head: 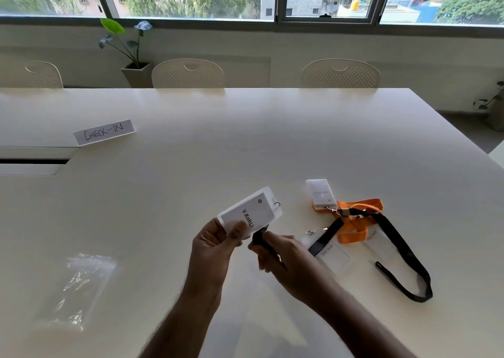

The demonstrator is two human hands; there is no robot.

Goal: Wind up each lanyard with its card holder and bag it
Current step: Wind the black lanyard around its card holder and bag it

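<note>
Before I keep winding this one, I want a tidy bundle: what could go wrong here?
The black strap your right hand pinches may uncoil if released. The left hand grips the card holder by one end only, so it may twist. The clear bags lie far left, needing a reach.

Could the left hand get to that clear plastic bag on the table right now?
Probably, but not at once. The clear bag lies flat on the table to the left hand's side, with nothing between them. But that hand is gripping the card holder, so it would have to free itself first.
</note>
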